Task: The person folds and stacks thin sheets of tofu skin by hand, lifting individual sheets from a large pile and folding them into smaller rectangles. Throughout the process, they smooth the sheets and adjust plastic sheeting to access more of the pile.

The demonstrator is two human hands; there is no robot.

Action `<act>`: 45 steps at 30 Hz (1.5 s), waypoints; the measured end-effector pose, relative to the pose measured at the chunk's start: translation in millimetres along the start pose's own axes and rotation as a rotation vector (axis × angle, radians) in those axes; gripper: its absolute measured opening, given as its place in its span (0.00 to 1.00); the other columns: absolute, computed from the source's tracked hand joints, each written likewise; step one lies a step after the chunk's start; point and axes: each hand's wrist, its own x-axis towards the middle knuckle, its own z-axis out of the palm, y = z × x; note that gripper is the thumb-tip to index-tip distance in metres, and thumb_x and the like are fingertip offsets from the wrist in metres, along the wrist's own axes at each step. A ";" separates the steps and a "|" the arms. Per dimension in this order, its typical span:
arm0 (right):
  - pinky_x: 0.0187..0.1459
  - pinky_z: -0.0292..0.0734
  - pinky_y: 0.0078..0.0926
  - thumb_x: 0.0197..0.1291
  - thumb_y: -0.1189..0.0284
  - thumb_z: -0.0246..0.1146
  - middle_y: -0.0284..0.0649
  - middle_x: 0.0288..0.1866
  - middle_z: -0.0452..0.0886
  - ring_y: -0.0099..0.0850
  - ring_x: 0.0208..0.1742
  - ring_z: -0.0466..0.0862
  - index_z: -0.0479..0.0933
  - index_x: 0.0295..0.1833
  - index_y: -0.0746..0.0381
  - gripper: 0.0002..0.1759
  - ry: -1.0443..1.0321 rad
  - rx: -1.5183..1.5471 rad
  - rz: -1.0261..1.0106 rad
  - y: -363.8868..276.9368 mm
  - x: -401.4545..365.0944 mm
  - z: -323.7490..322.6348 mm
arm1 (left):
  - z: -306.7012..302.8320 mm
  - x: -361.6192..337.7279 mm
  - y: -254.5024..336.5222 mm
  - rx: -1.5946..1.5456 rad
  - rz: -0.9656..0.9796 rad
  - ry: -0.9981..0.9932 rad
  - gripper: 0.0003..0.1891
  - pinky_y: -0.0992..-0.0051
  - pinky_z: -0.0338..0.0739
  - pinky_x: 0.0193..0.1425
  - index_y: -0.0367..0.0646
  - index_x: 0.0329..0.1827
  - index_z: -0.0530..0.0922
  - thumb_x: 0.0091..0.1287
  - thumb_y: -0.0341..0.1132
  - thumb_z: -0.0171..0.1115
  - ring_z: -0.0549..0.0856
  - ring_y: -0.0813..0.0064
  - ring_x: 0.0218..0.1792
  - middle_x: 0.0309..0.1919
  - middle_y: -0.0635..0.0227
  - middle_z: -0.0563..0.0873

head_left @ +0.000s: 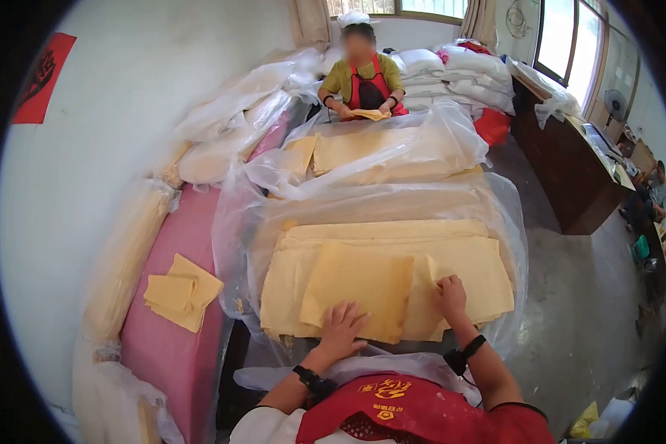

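A wide stack of thin yellow sheets (pixel 462 255), which look like tofu skin, lies before me on clear plastic. A squarish yellow sheet (pixel 359 285) rests on top, left of the middle. My left hand (pixel 342 325) is flat on its lower edge, fingers spread. To the right, my right hand (pixel 451 297) is closed with its fingertips on the sheet surface beside a raised fold, apparently pinching a top sheet. The exact grip is partly hidden by the hand.
A folded yellow sheet (pixel 174 292) lies on a pink surface (pixel 174 355) to the left. Across the table, a person (pixel 362 78) in a red apron holds a yellow piece behind another sheet stack (pixel 366 152). White sacks (pixel 481 70) and a dark wooden counter (pixel 562 170) stand further off.
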 end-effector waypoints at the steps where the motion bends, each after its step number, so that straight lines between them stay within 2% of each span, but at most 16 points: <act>1: 0.43 0.78 0.43 0.51 0.71 0.68 0.42 0.46 0.81 0.42 0.42 0.81 0.78 0.46 0.61 0.16 0.005 0.096 0.047 3.8 -1.2 2.1 | 14.5 -0.8 -7.2 -0.008 -0.004 -0.001 0.43 0.40 0.53 0.72 0.60 0.70 0.70 0.48 0.52 0.76 0.58 0.51 0.74 0.73 0.57 0.64; 5: 0.35 0.79 0.40 0.54 0.71 0.67 0.46 0.39 0.82 0.45 0.31 0.83 0.77 0.47 0.63 0.15 0.023 0.366 0.127 10.4 -2.0 -4.8 | 14.6 7.4 -7.7 0.083 0.033 0.012 0.45 0.41 0.49 0.74 0.61 0.72 0.67 0.49 0.56 0.74 0.55 0.52 0.76 0.74 0.58 0.61; 7: 0.35 0.80 0.37 0.56 0.69 0.68 0.47 0.36 0.84 0.42 0.31 0.85 0.77 0.48 0.64 0.16 -0.107 0.558 0.506 -13.5 -8.6 -28.7 | 0.6 9.9 -0.8 -0.001 0.013 -0.054 0.45 0.42 0.47 0.75 0.61 0.72 0.67 0.48 0.57 0.73 0.54 0.52 0.76 0.74 0.58 0.61; 10: 0.36 0.80 0.35 0.58 0.66 0.67 0.45 0.34 0.83 0.36 0.31 0.85 0.77 0.49 0.65 0.17 -0.205 0.761 0.575 -6.9 -32.4 -14.6 | 2.9 15.0 7.9 0.003 0.021 -0.093 0.47 0.42 0.46 0.75 0.61 0.73 0.66 0.46 0.59 0.73 0.54 0.52 0.76 0.75 0.57 0.60; 14: 0.36 0.80 0.34 0.61 0.62 0.65 0.41 0.36 0.83 0.30 0.33 0.84 0.79 0.47 0.66 0.18 -0.517 0.226 0.260 1.1 -37.8 -13.0 | 9.5 17.6 24.2 0.017 0.014 -0.067 0.51 0.42 0.45 0.75 0.59 0.74 0.64 0.43 0.59 0.75 0.54 0.51 0.76 0.75 0.55 0.59; 16: 0.39 0.78 0.31 0.63 0.62 0.63 0.38 0.38 0.84 0.29 0.36 0.83 0.81 0.44 0.66 0.17 -0.643 0.922 0.453 -26.2 -32.0 -25.6 | 11.9 22.6 29.3 0.029 -0.010 -0.044 0.53 0.43 0.45 0.75 0.57 0.74 0.64 0.42 0.59 0.76 0.54 0.50 0.76 0.75 0.54 0.60; 20: 0.43 0.77 0.29 0.63 0.63 0.63 0.37 0.39 0.85 0.28 0.40 0.82 0.82 0.45 0.66 0.16 -0.679 1.111 0.439 -110.8 -10.8 -41.4 | 28.2 16.6 43.2 -0.455 -0.028 0.183 0.46 0.51 0.53 0.74 0.47 0.72 0.65 0.50 0.51 0.75 0.62 0.51 0.72 0.70 0.52 0.65; 24: 0.48 0.77 0.27 0.64 0.62 0.63 0.36 0.43 0.84 0.28 0.46 0.82 0.80 0.50 0.64 0.17 -0.819 1.005 0.036 -157.5 16.0 -1.2 | 64.6 5.4 15.2 -1.210 -0.496 0.395 0.27 0.68 0.71 0.63 0.40 0.65 0.70 0.65 0.40 0.64 0.78 0.62 0.60 0.57 0.57 0.79; 26: 0.50 0.76 0.28 0.65 0.62 0.63 0.37 0.47 0.84 0.30 0.48 0.83 0.79 0.53 0.63 0.17 -0.853 0.881 -0.149 -165.6 23.2 13.7 | 66.0 -6.8 3.6 -1.289 -0.644 0.459 0.22 0.72 0.73 0.58 0.39 0.63 0.72 0.68 0.38 0.61 0.80 0.65 0.56 0.54 0.60 0.81; 28: 0.61 0.71 0.38 0.59 0.57 0.67 0.45 0.60 0.78 0.41 0.62 0.77 0.74 0.61 0.61 0.28 -0.424 0.325 -0.783 -181.1 25.3 3.4 | 57.7 -15.1 -1.9 -1.370 -0.796 0.522 0.18 0.76 0.75 0.54 0.38 0.61 0.73 0.71 0.35 0.57 0.82 0.69 0.52 0.50 0.64 0.83; 31: 0.70 0.59 0.47 0.51 0.53 0.70 0.50 0.71 0.66 0.47 0.74 0.64 0.67 0.69 0.58 0.42 -0.530 -0.019 -0.919 -165.3 29.1 15.9 | 51.4 -12.6 -12.6 -1.678 -0.930 0.518 0.16 0.72 0.75 0.56 0.37 0.60 0.73 0.73 0.34 0.54 0.82 0.70 0.51 0.52 0.65 0.82; 36: 0.72 0.55 0.49 0.49 0.49 0.70 0.49 0.73 0.63 0.45 0.76 0.60 0.62 0.73 0.55 0.48 -0.505 -0.045 -1.018 -148.7 26.5 13.3 | 48.3 -10.5 -26.4 -2.090 -0.900 0.667 0.16 0.69 0.77 0.59 0.37 0.60 0.74 0.72 0.32 0.54 0.82 0.71 0.54 0.52 0.64 0.82; 40: 0.71 0.58 0.48 0.48 0.51 0.70 0.49 0.74 0.62 0.44 0.75 0.62 0.64 0.72 0.53 0.46 -0.404 -0.141 -1.115 -140.8 25.1 18.8 | 39.6 -17.2 -34.0 -2.005 -0.851 0.759 0.17 0.69 0.77 0.59 0.37 0.61 0.72 0.71 0.32 0.56 0.82 0.68 0.54 0.54 0.64 0.81; 42: 0.70 0.58 0.49 0.50 0.53 0.69 0.50 0.74 0.62 0.44 0.75 0.62 0.65 0.72 0.52 0.43 -0.382 -0.132 -1.108 -142.4 23.0 23.2 | 23.5 -21.2 -34.9 -1.197 -0.882 0.886 0.26 0.64 0.74 0.64 0.36 0.65 0.69 0.66 0.36 0.63 0.79 0.60 0.59 0.59 0.58 0.78; 43: 0.69 0.59 0.49 0.52 0.54 0.67 0.50 0.74 0.62 0.43 0.75 0.63 0.66 0.72 0.51 0.40 -0.364 -0.129 -1.104 -144.6 21.3 24.2 | 1.9 -25.6 -31.1 -1.187 -0.882 0.883 0.26 0.64 0.74 0.64 0.36 0.65 0.69 0.66 0.36 0.63 0.79 0.60 0.59 0.59 0.58 0.78; 45: 0.69 0.60 0.50 0.55 0.56 0.65 0.48 0.74 0.63 0.42 0.75 0.63 0.67 0.71 0.50 0.37 -0.368 -0.177 -1.088 -152.3 15.8 23.5 | -35.9 -35.9 -22.8 -0.338 -0.442 0.483 0.36 0.59 0.67 0.70 0.37 0.69 0.65 0.59 0.40 0.70 0.73 0.52 0.66 0.65 0.51 0.72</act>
